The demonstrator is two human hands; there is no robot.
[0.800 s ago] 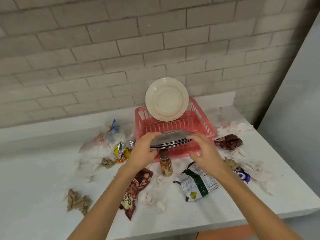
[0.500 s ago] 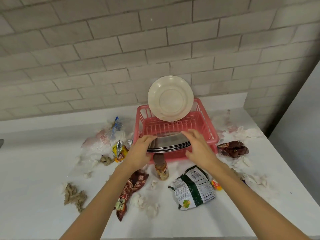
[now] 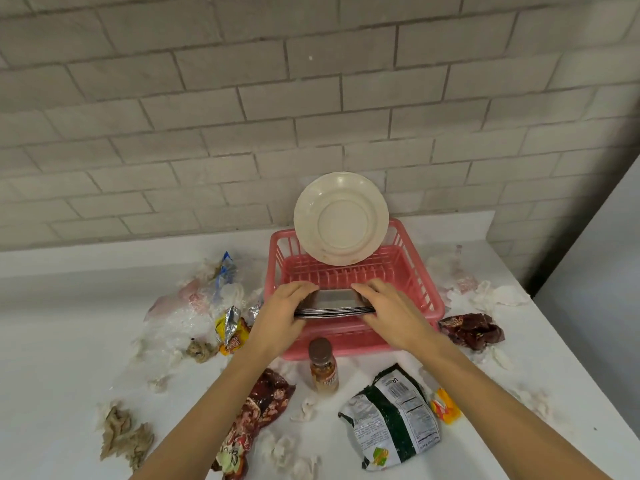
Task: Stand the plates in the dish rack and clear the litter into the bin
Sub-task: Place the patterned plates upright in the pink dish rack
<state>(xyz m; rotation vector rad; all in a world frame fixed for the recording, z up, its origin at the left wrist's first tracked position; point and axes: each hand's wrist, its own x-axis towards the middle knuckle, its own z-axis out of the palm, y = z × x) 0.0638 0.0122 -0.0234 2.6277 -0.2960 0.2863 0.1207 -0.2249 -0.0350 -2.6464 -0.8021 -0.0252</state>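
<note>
Here's the stack of thin, shiny steel plates [image 3: 332, 308], lying flat and low in the near half of the pink slatted plastic dish rack [image 3: 429, 299]. The left hand [image 3: 280, 317] and the right hand [image 3: 391, 317] take opposite rims, fingers curled over the top, so each grip is grasping the stack. It's stiff metal, probably slick and weighty as a bunch, so the rims look like the place to hold. A round cream plate [image 3: 341, 218] stands upright at the far end. Wrappers and tissues lie scattered on the white counter [image 3: 69, 341] all around.
</note>
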